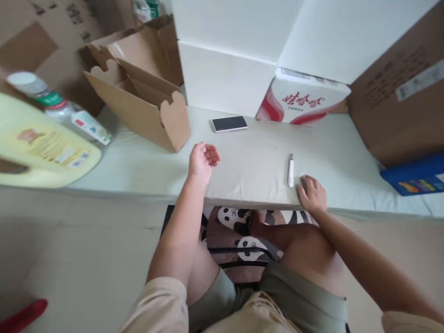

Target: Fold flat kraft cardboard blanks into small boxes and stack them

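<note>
My left hand (204, 161) rests on the pale cloth-covered table (249, 162), palm turned inward, its fingers loosely curled and nothing visible in them. Behind it lies a phone (229, 124) with a dark screen. My right hand (312, 192) lies palm down near the front edge, fingers stretched out and empty. Just left of its fingers, apart from them, is a white utility knife (290, 172) with its tip pointing away from me. An open brown cardboard carton (138, 108) stands to the left of my left hand.
At the left stand a large yellow jug (52, 138) and a clear bottle (65, 108). A white-and-red box (301, 99) leans against white blocks (225, 74) at the back. On the right are a big brown box (398, 92) and a blue package (416, 175).
</note>
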{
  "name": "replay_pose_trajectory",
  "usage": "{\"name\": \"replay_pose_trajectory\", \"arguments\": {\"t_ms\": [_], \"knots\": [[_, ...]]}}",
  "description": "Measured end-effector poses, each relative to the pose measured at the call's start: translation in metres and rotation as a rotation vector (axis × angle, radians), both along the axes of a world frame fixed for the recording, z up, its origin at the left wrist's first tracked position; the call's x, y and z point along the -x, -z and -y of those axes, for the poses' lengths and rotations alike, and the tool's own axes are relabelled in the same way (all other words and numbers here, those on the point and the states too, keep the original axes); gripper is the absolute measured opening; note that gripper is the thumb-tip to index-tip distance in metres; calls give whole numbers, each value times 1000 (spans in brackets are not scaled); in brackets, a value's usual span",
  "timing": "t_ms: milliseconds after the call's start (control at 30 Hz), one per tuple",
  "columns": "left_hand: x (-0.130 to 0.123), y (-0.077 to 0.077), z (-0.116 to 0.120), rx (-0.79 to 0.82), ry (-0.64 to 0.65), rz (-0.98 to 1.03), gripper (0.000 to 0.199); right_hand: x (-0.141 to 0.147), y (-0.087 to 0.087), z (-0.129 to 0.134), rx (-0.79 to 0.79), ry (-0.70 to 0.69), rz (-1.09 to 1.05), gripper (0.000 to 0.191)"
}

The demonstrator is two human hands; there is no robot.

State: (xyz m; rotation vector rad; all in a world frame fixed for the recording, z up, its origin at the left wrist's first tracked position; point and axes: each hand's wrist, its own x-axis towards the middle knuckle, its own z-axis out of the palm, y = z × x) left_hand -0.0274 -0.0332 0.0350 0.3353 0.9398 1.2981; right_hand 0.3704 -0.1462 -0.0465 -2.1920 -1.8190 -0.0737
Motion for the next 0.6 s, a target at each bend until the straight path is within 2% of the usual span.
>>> {"name": "replay_pose_trajectory", "arguments": {"t_ms": [67,100,167,233,333,433,533,600], "knots": [[7,-2,4,-30,-117,-44,36,-1,2,0,-27,-13,8,47],[11,-3,6,-76,-222,-89,37,-2,3,1,-36,-19,12,45],[20,-4,13,-232,-465,-208,40,-3,3,1,-46,-21,15,43],[30,-6,19,-383,-642,-316,43,-1,2,0,-60,-6,18,41],[44,-11,25,-448,-742,-372,44,25,-11,-7,-113,-29,24,41],[54,-15,24,-423,-793,-335,45,92,-40,-28,-190,-261,-56,39],[56,-16,20,-396,-806,-324,45,191,-83,-65,-148,-588,-250,42],[54,-15,18,-395,-793,-345,44,259,-113,-98,-81,-717,-376,50]]}}
